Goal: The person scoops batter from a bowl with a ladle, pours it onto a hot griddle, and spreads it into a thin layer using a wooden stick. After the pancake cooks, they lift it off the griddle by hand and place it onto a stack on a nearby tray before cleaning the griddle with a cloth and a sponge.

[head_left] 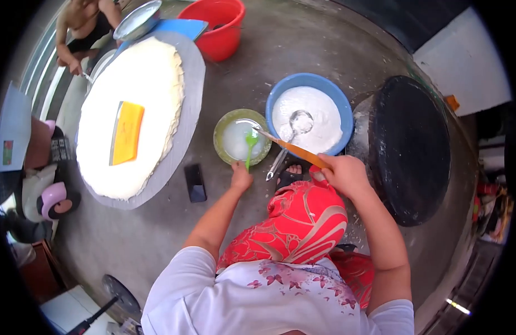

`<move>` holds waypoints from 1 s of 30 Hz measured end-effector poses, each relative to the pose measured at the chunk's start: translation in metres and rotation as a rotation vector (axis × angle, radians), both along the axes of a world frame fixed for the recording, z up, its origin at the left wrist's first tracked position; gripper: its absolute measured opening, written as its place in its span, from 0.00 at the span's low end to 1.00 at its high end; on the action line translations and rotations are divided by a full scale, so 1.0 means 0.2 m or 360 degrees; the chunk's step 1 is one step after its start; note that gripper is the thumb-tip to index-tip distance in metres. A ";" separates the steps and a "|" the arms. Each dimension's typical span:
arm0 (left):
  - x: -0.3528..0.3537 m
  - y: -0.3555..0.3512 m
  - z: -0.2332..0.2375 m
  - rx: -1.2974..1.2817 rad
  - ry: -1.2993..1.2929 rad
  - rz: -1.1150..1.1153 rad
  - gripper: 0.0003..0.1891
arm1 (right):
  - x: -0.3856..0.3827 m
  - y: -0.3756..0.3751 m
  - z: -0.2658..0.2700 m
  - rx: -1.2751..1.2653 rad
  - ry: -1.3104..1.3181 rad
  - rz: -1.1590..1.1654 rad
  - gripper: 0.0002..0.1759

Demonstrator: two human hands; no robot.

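Note:
My left hand (241, 177) is closed round the handle of a green brush (251, 146), whose head is in a green bowl (220, 151) of cloudy liquid. In my right hand (347, 174) is a long wooden-coloured stick (305, 154); its narrow tip reaches over the bowl's right rim, near the brush. Just right of the bowl stands a blue basin (347, 114) of white powder. A metal ladle (300, 121) rests in the powder, with its handle over the basin's front rim.
At the left, a yellow scraper (127, 134) lies on a stack of pale round sheets (96, 134). Also around: a phone (195, 183) on the floor, a red bucket (220, 36), a large black round plate (411, 151) and a person (82, 28) at the upper left.

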State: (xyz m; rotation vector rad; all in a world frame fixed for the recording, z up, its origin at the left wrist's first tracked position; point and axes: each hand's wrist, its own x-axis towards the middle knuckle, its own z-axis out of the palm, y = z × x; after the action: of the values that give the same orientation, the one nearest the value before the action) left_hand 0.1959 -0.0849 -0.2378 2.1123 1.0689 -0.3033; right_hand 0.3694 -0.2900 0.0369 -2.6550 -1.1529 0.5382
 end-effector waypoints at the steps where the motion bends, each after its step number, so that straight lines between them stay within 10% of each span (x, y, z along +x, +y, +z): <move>1: 0.04 -0.01 0.05 -0.0005 0.0003 0.0029 0.31 | 0.01 0.08 0.00 -0.0170 -0.0036 0.0066 0.15; 4: 0.06 -0.01 0.24 0.0155 0.0252 0.0144 0.20 | 0.03 0.21 -0.07 -0.0363 -0.0063 0.0158 0.10; 9: -0.14 -0.05 0.46 -0.0198 -0.0459 0.0446 0.14 | 0.09 0.27 -0.28 -0.0161 0.0186 -0.0056 0.16; 18: -0.10 0.09 -0.05 -0.0033 -0.0458 0.0586 0.13 | 0.08 0.23 -0.38 -0.0215 0.0544 -0.0314 0.19; 30: -0.10 -0.04 0.06 -0.0092 -0.0490 0.0571 0.15 | -0.01 0.24 -0.38 -0.0152 -0.0152 0.0369 0.15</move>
State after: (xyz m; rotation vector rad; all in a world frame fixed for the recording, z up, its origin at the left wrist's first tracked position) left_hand 0.1763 -0.0927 -0.2252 1.7994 1.2057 0.1572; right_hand 0.3673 -0.2430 -0.0394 -2.6678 -1.5122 0.5210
